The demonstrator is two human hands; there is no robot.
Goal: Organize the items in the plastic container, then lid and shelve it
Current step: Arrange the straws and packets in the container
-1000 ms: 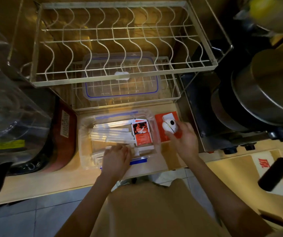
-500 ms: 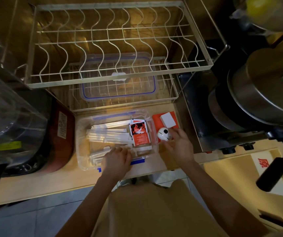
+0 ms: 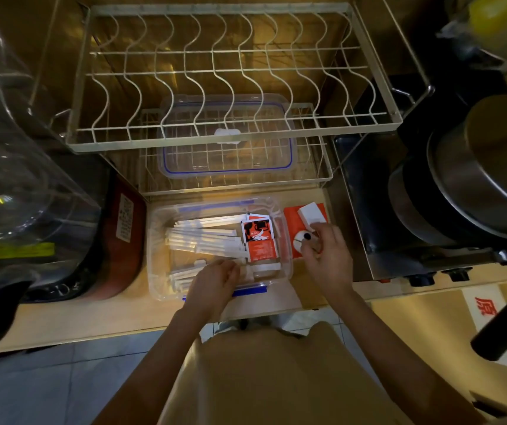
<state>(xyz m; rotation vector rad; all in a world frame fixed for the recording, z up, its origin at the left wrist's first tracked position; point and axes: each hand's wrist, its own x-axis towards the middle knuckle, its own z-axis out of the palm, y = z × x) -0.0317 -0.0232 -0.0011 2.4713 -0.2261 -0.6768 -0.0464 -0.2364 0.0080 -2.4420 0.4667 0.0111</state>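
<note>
A clear plastic container point(image 3: 157, 240) with blue clips stands on the wooden counter. Inside lie several white wrapped sticks point(image 3: 203, 237) and red sauce packets point(image 3: 260, 239). My left hand point(image 3: 215, 283) rests at the container's near rim, its fingers on white packets there. My right hand point(image 3: 327, 259) holds a small white round device with a black dot point(image 3: 303, 239) just right of the container, over a red box point(image 3: 292, 214) that carries a white block point(image 3: 311, 214). The clear lid with a blue seal point(image 3: 227, 165) lies on the lower wire rack behind.
A two-tier wire dish rack point(image 3: 234, 139) stands behind the container. A steel pot point(image 3: 485, 191) sits on a stove at the right, with a black handle point(image 3: 503, 329) sticking out. A glass jar point(image 3: 10, 154) and a red cooker point(image 3: 125, 237) are at the left.
My right hand lifted the white round device off the red box, brought it toward the container, and now holds it slightly further right. My left hand stayed at the container's near edge.
</note>
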